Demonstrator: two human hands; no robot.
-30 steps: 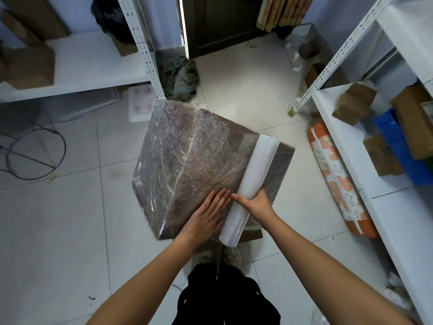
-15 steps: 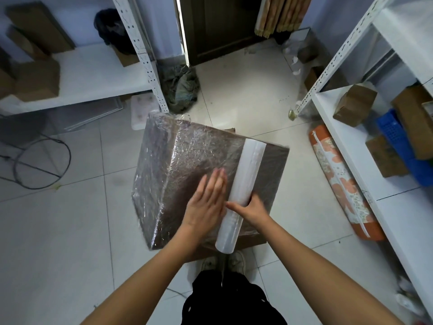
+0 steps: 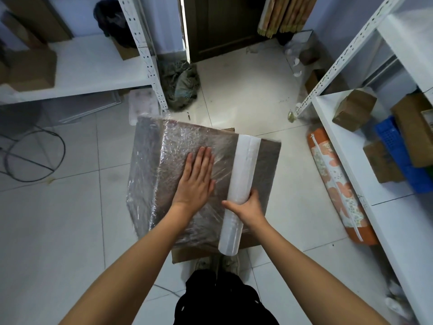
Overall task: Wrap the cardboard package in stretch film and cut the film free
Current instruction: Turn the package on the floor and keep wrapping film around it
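On the pale tiled floor between white shelving, I see the film-covered brown cardboard package now turned squarer, my left hand flat and higher on it, my right hand gripping the white stretch-film roll lying across its top.

Film-wrapped cardboard package tilted; film roll atop.

Brown cardboard package sheathed in crinkled clear stretch film, tilted above a pale tiled floor. Left hand pressed flat on the filmed top, fingers straight; right hand curled round a white cylindrical film roll lying across the package. White metal shelving with small cardboard boxes on the right.
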